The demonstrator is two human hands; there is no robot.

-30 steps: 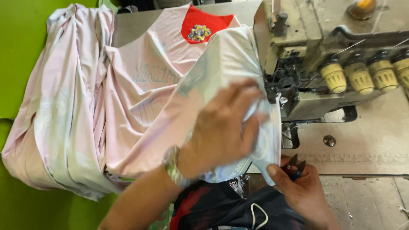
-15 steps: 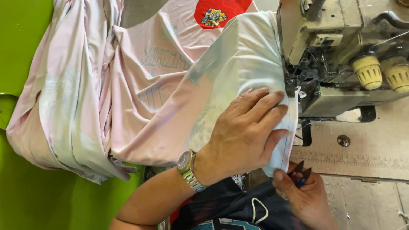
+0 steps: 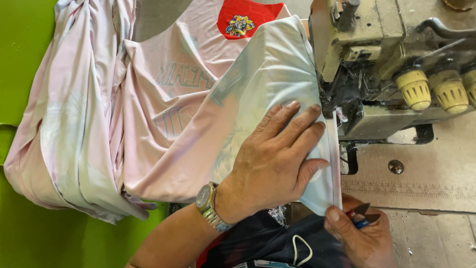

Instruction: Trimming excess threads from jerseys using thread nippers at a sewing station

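The left hand [image 3: 275, 159] lay flat and open, fingers spread, pressing down on the pale pink garment panel [image 3: 258, 89] right where its edge ran up to the presser foot of the overlock sewing machine [image 3: 367, 74]. A metal wristwatch [image 3: 210, 206] sat on that wrist. Below it, the right hand [image 3: 359, 235] pinched the near corner of the same fabric edge with thumb and forefinger, the other fingers closed round a small pair of thread snips [image 3: 362, 216] with a blue handle.

The panel was draped from the machine bed across to the left, where it merged into a bunched heap of similar pink jersey pieces [image 3: 74, 124] spilling over a green surface [image 3: 20, 49]. A red patch with an embroidered crest [image 3: 240, 20] showed at the top of the pile.

The cloth looked thin, light and limp, with a slight sheen, so it would likely slide and stretch under any uneven pull. It seemed best held as shown: a flat palm just beside the seam line and a light pinch at the free edge, never by a bunched fistful.

Yellowed tension knobs [image 3: 414, 89] stood on the machine's front, and a worn table top [image 3: 421, 173] lay beneath.
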